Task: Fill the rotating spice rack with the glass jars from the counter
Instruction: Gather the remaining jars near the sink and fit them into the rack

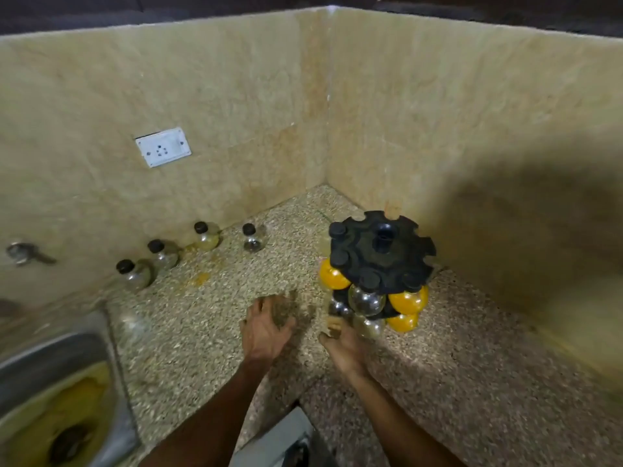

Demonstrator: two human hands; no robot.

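A person's left hand hovers palm down over the speckled counter, fingers loosely spread and holding nothing. The right hand reaches the foot of the black rotating spice rack near the corner; whether it grips anything cannot be told through the blur. The rack already carries several round jars, 3 yellow-filled and others clear. 4 black-capped glass jars remain along the back wall, well apart from the rack, and empty notches show on top. A steel sink sits left.
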